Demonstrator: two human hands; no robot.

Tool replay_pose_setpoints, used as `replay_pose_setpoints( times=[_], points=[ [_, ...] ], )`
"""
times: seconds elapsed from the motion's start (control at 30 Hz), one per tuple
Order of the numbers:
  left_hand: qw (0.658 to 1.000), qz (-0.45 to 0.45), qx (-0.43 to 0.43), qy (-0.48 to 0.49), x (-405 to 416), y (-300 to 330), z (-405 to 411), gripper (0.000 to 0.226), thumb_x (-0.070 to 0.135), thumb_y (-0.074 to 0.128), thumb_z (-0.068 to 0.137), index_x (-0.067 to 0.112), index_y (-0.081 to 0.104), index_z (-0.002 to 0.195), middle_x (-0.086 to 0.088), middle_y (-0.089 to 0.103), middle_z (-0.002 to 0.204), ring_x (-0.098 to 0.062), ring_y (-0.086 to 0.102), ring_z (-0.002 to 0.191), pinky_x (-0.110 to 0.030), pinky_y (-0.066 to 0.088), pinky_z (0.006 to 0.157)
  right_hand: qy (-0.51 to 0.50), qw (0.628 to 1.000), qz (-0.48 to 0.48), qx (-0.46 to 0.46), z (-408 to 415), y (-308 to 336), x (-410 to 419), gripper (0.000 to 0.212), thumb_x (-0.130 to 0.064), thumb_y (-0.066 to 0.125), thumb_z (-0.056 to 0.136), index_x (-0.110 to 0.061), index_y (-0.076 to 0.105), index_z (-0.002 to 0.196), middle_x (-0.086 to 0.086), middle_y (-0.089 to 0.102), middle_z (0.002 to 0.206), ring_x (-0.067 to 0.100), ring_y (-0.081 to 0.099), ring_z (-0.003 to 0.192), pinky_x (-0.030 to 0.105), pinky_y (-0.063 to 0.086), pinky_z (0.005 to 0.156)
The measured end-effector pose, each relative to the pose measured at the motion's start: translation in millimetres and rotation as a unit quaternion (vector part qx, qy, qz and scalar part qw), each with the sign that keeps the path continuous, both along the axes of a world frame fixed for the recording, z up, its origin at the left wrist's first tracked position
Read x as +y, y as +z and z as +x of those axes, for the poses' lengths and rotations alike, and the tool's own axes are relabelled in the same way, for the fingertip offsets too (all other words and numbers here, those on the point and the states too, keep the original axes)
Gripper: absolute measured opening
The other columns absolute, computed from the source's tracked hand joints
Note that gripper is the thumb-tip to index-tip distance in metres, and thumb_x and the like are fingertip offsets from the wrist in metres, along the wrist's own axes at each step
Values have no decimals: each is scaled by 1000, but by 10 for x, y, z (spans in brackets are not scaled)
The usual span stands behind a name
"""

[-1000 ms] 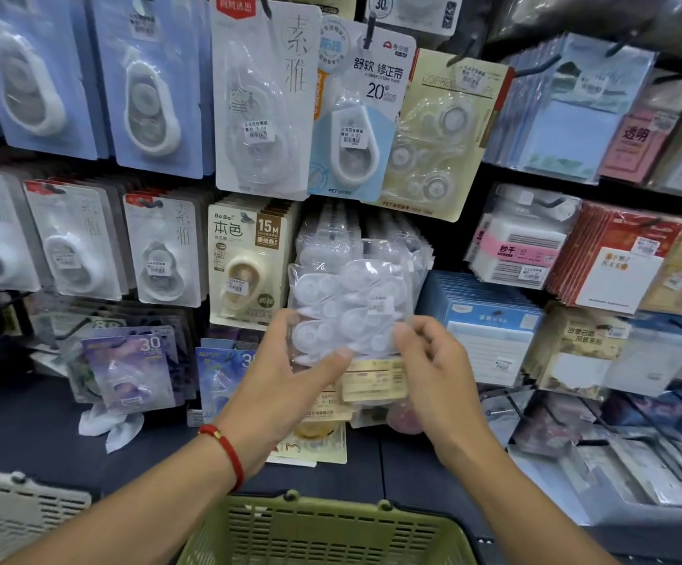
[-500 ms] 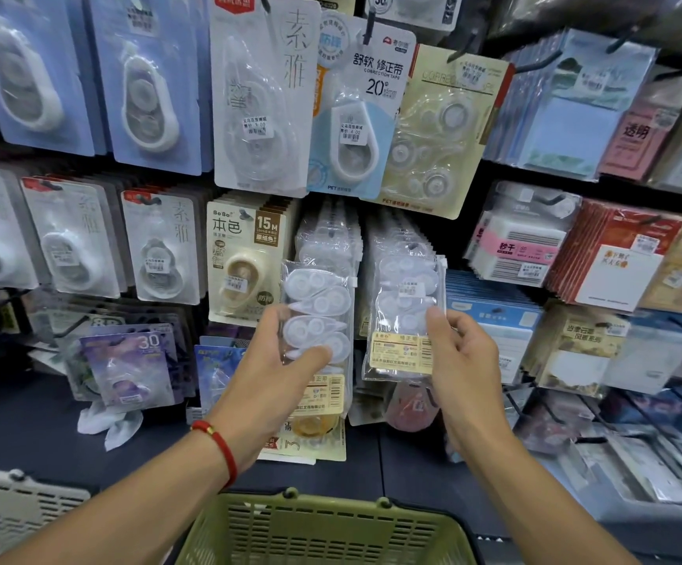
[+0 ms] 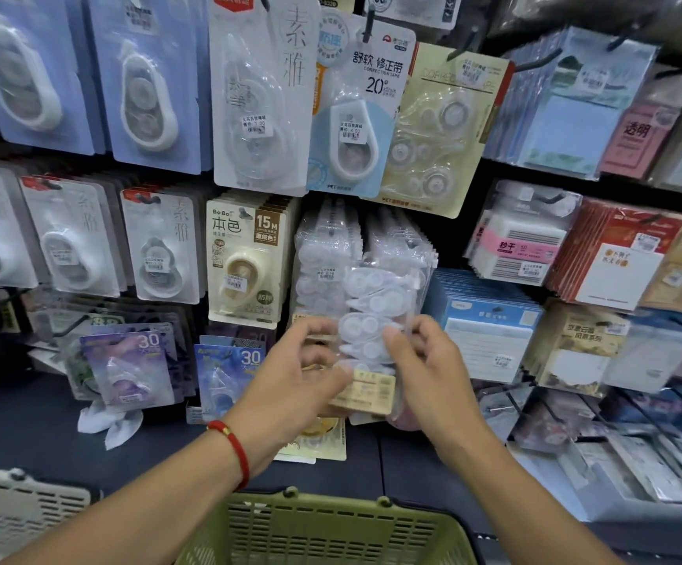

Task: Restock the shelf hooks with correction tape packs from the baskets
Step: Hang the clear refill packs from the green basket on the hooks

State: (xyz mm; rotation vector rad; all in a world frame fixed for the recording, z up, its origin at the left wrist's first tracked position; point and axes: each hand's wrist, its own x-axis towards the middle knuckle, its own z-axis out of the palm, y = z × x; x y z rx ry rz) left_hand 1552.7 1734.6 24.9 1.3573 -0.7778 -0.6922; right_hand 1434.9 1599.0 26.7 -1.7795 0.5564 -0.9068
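Observation:
A clear bag of several white correction tapes, with a yellow label at its bottom, hangs in front of two full rows of the same packs on the shelf hooks. My left hand pinches its lower left edge. From the other side my right hand pinches its right edge with curled fingers. A red cord is on my left wrist. The pack's top and the hook behind it are blurred.
A green basket stands right below my arms and a white basket at the lower left. Carded correction tapes hang left and above. Sticky-note packs hang to the right.
Half a second ago each hand held a separate hanging pack, apart from one another. Now both hands have come together on one pack in the middle.

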Motion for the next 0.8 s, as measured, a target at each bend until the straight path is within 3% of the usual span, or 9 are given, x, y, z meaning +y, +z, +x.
replay_pose_setpoints(
  times=[0.07,0.13,0.3,0.43,0.5,0.6,0.7,0.73,0.8],
  points=[
    [1000,5,3,-11,-14,4,-25,41,-8,63,97,20,58,127,-14,72,109,-34,76,93,-46,66,80,-40,999,19,-21,-20,18,-44,18,-39,58,106,-25,61,96,9,76,95,36,75,88,65,59,74],
    [1000,6,-1,-24,-33,1,-57,48,-15,59,96,20,58,129,-15,70,117,-37,75,97,-43,66,81,-61,997,34,-45,-42,46,-88,18,-39,58,106,-25,64,97,10,76,97,36,75,91,65,59,80],
    [999,-4,1,-55,-79,-1,-114,65,-22,59,91,27,58,135,-7,64,127,-25,72,97,-39,65,85,-76,995,25,-59,-85,81,-174,17,-41,59,105,-29,70,99,5,78,97,30,76,92,61,60,83],
    [998,-20,7,-57,-106,11,-137,75,-25,63,87,24,54,142,-9,64,133,-38,69,114,-47,61,94,-63,995,1,-77,-93,131,-242,15,-41,60,105,-36,74,103,2,79,97,24,77,89,50,63,76],
    [998,-26,9,-55,-111,16,-153,76,-26,63,86,22,53,144,-10,64,133,-37,70,113,-51,59,98,-62,995,2,-77,-91,142,-267,16,-42,62,104,-33,75,103,1,80,96,21,77,85,42,63,67],
    [998,-28,17,-58,-121,7,-163,76,-27,60,87,19,51,146,-11,63,133,-30,71,105,-45,63,91,-82,994,26,-68,-75,115,-294,19,-41,64,103,-25,74,100,-3,80,88,13,76,74,27,55,55],
    [997,-21,20,-65,-147,-17,-142,74,-25,60,89,20,51,147,-10,64,132,-25,72,100,-40,64,88,-122,992,1,-21,-68,96,-313,21,-45,63,102,-26,73,103,-6,79,88,15,76,79,31,56,63],
    [998,-8,-5,-60,-152,-36,-124,73,-22,61,90,21,51,148,-6,65,131,-20,71,102,-40,62,92,-145,989,-29,7,-74,91,-322,23,-46,62,101,-27,71,111,-9,77,92,12,74,85,26,53,67],
    [989,43,-144,-13,-141,-76,-49,70,-11,62,92,25,50,151,4,63,134,-10,65,114,-35,55,103,-205,962,-159,81,-101,77,-319,38,-44,61,102,-25,59,135,-15,67,115,6,64,103,20,48,81]
  ],
)
